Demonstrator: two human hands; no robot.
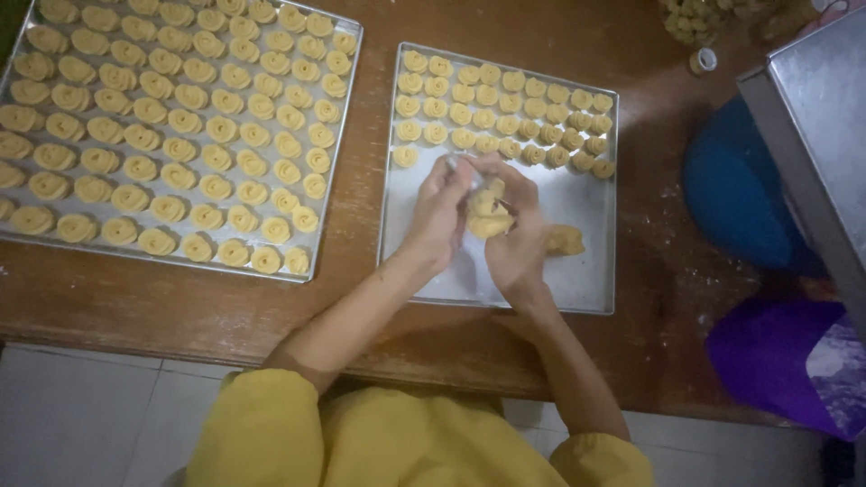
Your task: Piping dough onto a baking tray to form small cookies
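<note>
Left hand: left hand (439, 212) fingers pinched on a small metal tool at the pale yellow dough lump (488, 215).
Right hand: right hand (517, 230) cupped, grasping the lump.
Lump location: above the half-filled rectangular metal tray (591, 284).
Adjacent: full metal tray of swirled dough cookies (347, 68), left.

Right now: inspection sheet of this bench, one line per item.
Surface: brown wooden table, flour smears at right.
Job's things: dough lump between both hands; half-filled tray; full tray; loose dough piece.
Clutter: tape roll, blue tub, purple bag, metal box.
Grippers: left hand and right hand pinch the dough.
Cables: nothing seen.
Surroundings: white tiled floor.
</note>
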